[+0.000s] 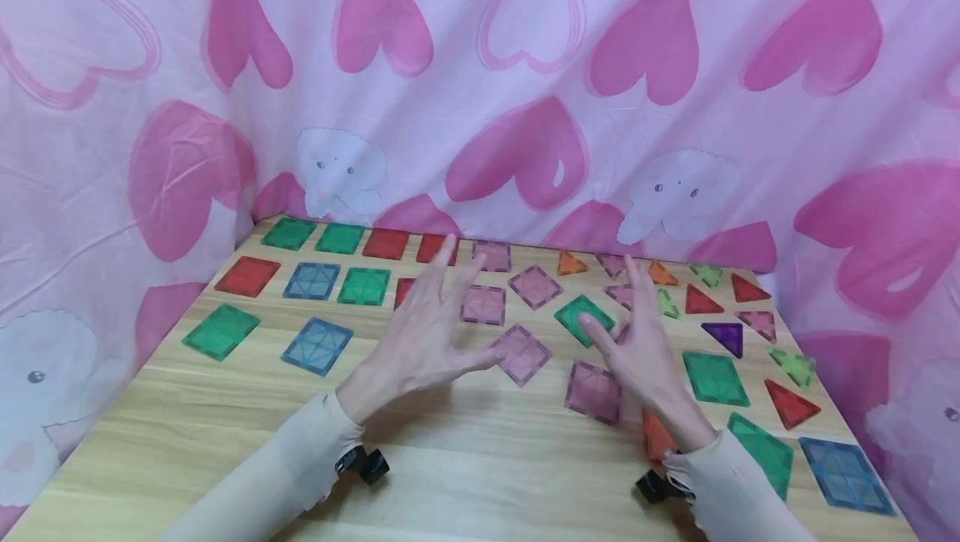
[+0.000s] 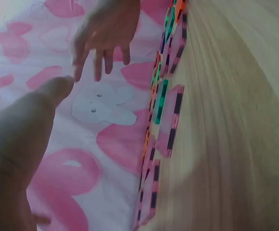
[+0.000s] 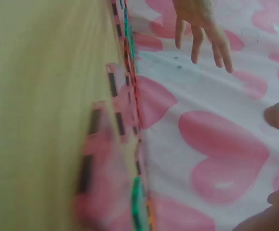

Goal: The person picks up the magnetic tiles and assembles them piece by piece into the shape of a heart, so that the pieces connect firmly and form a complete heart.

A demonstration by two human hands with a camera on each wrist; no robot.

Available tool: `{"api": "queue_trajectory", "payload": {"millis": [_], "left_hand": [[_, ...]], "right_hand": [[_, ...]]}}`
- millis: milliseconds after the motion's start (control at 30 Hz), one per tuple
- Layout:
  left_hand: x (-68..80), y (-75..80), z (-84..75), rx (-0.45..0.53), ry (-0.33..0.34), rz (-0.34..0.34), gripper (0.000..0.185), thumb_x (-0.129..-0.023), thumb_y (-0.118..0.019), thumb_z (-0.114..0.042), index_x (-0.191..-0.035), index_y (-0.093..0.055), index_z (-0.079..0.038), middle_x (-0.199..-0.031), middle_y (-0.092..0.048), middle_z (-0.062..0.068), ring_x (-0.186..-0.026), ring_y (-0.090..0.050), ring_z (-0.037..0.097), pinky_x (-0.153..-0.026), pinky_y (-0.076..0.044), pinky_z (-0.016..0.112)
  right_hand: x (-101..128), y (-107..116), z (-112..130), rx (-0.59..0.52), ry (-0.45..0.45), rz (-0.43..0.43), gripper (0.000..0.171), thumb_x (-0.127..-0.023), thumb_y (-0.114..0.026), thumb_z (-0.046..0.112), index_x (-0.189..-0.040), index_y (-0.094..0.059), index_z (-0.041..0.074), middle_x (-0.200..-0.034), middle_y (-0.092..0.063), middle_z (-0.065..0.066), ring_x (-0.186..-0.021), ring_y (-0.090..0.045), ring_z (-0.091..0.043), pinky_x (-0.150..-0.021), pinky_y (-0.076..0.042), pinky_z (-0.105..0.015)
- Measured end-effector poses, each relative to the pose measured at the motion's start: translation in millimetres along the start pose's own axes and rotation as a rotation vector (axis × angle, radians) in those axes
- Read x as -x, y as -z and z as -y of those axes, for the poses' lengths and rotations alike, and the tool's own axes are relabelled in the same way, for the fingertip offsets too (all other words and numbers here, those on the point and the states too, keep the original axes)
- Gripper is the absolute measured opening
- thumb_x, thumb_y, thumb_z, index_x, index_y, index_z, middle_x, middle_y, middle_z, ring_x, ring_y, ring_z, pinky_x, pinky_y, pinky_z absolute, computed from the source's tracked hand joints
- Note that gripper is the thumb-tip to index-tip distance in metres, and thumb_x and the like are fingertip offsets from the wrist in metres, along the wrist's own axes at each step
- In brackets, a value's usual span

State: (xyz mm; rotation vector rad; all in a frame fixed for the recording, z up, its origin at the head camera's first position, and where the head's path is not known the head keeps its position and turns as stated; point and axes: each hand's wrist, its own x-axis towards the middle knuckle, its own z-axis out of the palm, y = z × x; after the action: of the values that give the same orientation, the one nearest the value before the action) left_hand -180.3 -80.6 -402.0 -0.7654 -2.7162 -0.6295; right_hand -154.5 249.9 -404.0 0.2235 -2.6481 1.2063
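Both your left hand (image 1: 423,325) and right hand (image 1: 641,350) spread wide above coloured tiles (image 1: 522,354); your right wrist (image 1: 693,429) partly hides an orange tile (image 1: 656,442). Tiles lie on the wooden tabletop (image 1: 480,475), pink heart-printed cloth (image 1: 450,108) behind.

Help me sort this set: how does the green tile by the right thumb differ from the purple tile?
Shape: the green tile is four-sided, while the purple tile is a triangle.
Size: the green tile looks larger than the purple tile.
Cover: in the head view, the right hand partly overlaps the green tile; the purple tile is unobstructed.
Shared: both lie flat on the wood-grain table.
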Motion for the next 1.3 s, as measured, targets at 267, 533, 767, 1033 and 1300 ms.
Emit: {"api": "queue_trajectory", "payload": {"millis": [267, 533, 767, 1033, 1300], "left_hand": [[9.7, -17.2, -4.0, 0.308, -0.183, 0.233, 0.092, -0.101, -0.082, -0.042, -0.176, -0.033, -0.021, -0.183, -0.029, 0.005, -0.166, -0.033, 0.029, -0.126, -0.043, 0.055], [22.3, -38.8, -7.4, 0.269, -0.207, 0.421, 0.065, -0.106, -0.077, -0.035, -0.162, -0.056, -0.011, -0.18, -0.036, 0.009, -0.162, -0.042, 0.029, -0.13, -0.037, 0.05], [24.0, -35.6, -10.5, 0.249, -0.246, 0.436, 0.042, -0.103, -0.083, -0.024, -0.142, -0.075, -0.011, -0.141, -0.068, 0.004, -0.119, -0.067, 0.013, -0.104, -0.057, 0.026], [42.3, -32.0, -5.9, 0.287, -0.141, 0.416, 0.028, -0.094, -0.092, -0.031, -0.12, -0.083, -0.029, -0.154, -0.057, 0.007, -0.132, -0.058, 0.022, -0.104, -0.058, 0.043], [51.8, -37.7, -1.9, 0.309, -0.086, 0.406, 0.083, -0.08, -0.1, -0.048, -0.149, -0.067, -0.018, -0.131, -0.062, -0.008, -0.116, -0.058, 0.006, -0.103, -0.056, 0.03]], "right_hand": [[47, 12, -25, -0.287, -0.013, 0.017, 0.089, -0.109, -0.074, 0.013, -0.178, -0.021, 0.032, -0.176, -0.037, -0.008, -0.157, -0.045, -0.03, -0.118, -0.05, -0.03], [66, -2, -46, -0.031, 0.168, 0.056, 0.078, -0.094, -0.092, 0.013, -0.163, -0.055, 0.018, -0.148, -0.068, -0.013, -0.125, -0.07, -0.028, -0.104, -0.051, -0.014], [65, 2, -48, 0.244, 0.286, 0.107, 0.06, -0.082, -0.101, 0.016, -0.136, -0.077, 0.011, -0.133, -0.073, -0.001, -0.121, -0.069, -0.023, -0.098, -0.062, -0.044], [69, -1, -45, 0.31, 0.255, 0.239, 0.039, -0.086, -0.1, 0.026, -0.122, -0.084, 0.027, -0.141, -0.065, -0.001, -0.128, -0.06, -0.024, -0.099, -0.058, -0.05], [74, -8, -38, 0.278, 0.297, 0.302, 0.042, -0.086, -0.099, 0.026, -0.123, -0.081, 0.031, -0.146, -0.065, 0.001, -0.131, -0.061, -0.022, -0.101, -0.059, -0.048]]}}
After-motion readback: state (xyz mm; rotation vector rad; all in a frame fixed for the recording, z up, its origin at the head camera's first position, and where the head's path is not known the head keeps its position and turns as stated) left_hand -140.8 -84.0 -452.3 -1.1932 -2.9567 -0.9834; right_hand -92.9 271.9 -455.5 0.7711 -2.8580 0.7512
